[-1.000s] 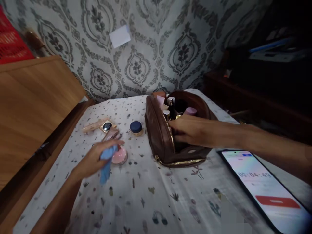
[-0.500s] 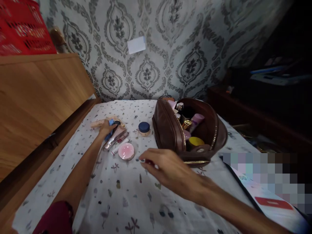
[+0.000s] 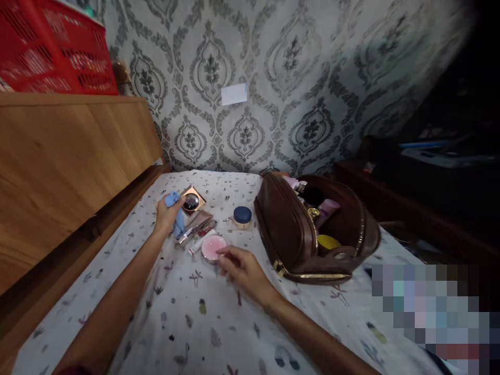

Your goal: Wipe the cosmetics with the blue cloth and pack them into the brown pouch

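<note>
My left hand (image 3: 167, 214) is closed on a blue cloth (image 3: 178, 223) at the left of the patterned sheet. Beside its fingertips lies a square gold compact with a dark round centre (image 3: 191, 202). Clear-wrapped tubes (image 3: 193, 227) and a white tube (image 3: 200, 242) lie just below. My right hand (image 3: 239, 265) has its fingers bent and apart, the fingertips at the right edge of a round pink compact (image 3: 213, 247); no grip on it shows. A jar with a dark blue lid (image 3: 242, 214) stands between these items and the open brown bag (image 3: 285, 219).
The bag holds several items, among them a yellow round one (image 3: 328, 242) and a purple tube (image 3: 328, 209). A red basket (image 3: 74, 57) sits on a wooden cabinet (image 3: 78, 151) at the left. Patterned wallpaper is behind. A blurred-out patch covers the lower right.
My right hand has moved to the pink compact's edge. My left hand has shifted left with the blue cloth, and the gold compact now shows. The view has shifted a little.
</note>
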### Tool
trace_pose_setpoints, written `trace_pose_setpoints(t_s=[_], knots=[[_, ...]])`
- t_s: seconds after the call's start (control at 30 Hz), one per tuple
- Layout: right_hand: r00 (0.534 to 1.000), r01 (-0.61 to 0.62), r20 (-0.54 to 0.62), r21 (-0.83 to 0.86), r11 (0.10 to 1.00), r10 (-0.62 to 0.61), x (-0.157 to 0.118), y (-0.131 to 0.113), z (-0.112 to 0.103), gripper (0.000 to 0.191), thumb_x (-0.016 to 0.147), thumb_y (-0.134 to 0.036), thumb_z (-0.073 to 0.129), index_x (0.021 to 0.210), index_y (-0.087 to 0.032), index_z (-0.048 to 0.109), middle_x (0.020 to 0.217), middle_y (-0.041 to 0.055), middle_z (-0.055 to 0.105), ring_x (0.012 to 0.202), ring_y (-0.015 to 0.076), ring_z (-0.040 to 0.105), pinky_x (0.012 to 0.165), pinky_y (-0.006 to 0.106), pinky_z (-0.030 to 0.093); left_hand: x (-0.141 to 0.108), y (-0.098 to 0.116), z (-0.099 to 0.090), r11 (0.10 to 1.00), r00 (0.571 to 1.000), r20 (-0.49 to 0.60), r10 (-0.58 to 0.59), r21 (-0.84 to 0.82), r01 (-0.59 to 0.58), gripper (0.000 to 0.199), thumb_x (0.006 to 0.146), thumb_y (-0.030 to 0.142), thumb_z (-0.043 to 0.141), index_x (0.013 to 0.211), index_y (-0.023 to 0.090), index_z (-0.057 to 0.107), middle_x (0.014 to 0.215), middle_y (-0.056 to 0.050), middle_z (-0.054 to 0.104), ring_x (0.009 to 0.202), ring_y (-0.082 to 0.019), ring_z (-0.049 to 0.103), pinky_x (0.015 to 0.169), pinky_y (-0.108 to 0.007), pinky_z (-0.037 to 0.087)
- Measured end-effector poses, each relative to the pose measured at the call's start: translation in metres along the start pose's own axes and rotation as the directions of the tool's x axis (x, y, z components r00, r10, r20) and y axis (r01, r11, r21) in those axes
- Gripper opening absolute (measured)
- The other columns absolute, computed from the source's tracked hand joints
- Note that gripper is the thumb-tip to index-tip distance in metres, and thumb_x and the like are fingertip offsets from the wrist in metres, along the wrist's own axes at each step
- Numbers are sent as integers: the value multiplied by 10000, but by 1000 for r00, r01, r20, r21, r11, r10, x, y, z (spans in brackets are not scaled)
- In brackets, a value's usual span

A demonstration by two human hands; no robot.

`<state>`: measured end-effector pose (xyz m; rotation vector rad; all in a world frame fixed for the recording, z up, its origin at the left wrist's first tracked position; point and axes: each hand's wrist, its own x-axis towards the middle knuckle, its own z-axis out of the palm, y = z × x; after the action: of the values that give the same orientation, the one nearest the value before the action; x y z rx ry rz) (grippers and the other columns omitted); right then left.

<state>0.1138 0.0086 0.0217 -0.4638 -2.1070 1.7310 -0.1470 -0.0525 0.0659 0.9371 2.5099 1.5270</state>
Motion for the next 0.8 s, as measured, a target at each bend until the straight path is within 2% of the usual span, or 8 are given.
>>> trace_pose_setpoints(t_s=[0.17,0.27,0.47,0.53,0.63,0.67,0.73,0.8], knots=[[995,-22,-77,423,906,60,-2,-13,-1,562,780,-538,736,1191,-197,563,1140,111,657,974,230,699,699,302,576,-57,22,14,955,936,350,29,-287,77,613,722,677,725,1023,145,676,914,-95,756,837,-276,728,738,-388,607],[992,-5,-112,416,910,57,-10,-11,-3,442,802,-546,697,1053,-207,566,1015,69,669,879,217,700,662,301,564,-80,31,21,941,884,460,76,-327,89,567,714,623,772,1044,172,676,971,-79,748,894,-271,718,791,-380,591],[940,-25,-340,-109,994,-14,-28,-2,-8,167,834,-352,593,793,-206,522,649,-28,477,605,137,505,542,248,382,-94,45,10,946,934,159,321,-106,-307,431,948,563,512,1217,226,528,1070,-56,660,1049,-237,631,916,-355,501],[940,10,-324,-279,960,-103,-32,-3,-7,74,837,-251,543,859,-190,580,672,-24,503,601,125,469,572,246,374,-106,52,10,857,843,159,514,-49,-513,372,990,531,437,1158,220,555,1049,-63,645,1010,-230,618,886,-358,498],[930,130,-258,-439,889,-264,-36,-1,-5,72,842,-196,513,833,-179,582,701,-6,545,594,121,462,598,249,382,-126,65,19,618,597,326,734,45,-785,308,1006,443,447,1050,210,643,1116,-92,661,1062,-254,586,931,-400,477],[920,171,-239,-467,867,-311,-37,0,-4,69,844,-199,518,800,-180,567,701,-1,549,591,122,463,599,250,383,-130,68,22,577,553,380,742,58,-814,307,1012,414,440,1009,203,662,1105,-96,676,1065,-261,584,945,-413,466],[909,233,-202,-480,846,-365,-40,5,-6,76,861,-212,534,805,-176,571,713,6,558,602,124,472,604,247,389,-131,69,28,642,589,439,678,36,-766,373,1029,399,392,902,189,673,970,-83,706,966,-251,613,914,-405,466],[917,266,-156,-447,854,-368,-41,7,-9,108,887,-231,547,928,-164,621,737,6,573,632,130,488,613,242,396,-123,63,31,827,716,465,520,-63,-559,479,1034,462,351,794,184,658,796,-51,690,821,-225,632,835,-362,483]])
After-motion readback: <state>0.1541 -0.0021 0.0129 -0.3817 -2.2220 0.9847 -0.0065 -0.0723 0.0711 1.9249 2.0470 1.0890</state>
